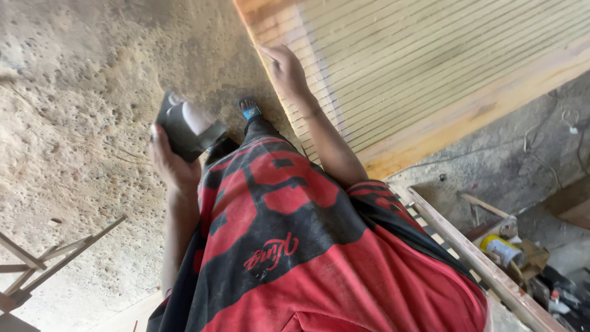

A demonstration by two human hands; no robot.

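Woodworking shop: slatted wooden panel (430, 67), timber offcuts (43, 264), dusty concrete floor (74, 123)

dusty concrete floor (80, 123), yellow-lidded can (501, 249) btm right, timber offcuts (37, 264) btm left.

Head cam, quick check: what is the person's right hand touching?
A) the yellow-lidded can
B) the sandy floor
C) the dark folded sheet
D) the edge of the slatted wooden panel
D: the right hand rests with its fingers along the edge of the slatted wooden panel, while the left hand holds the dark folded sheet.
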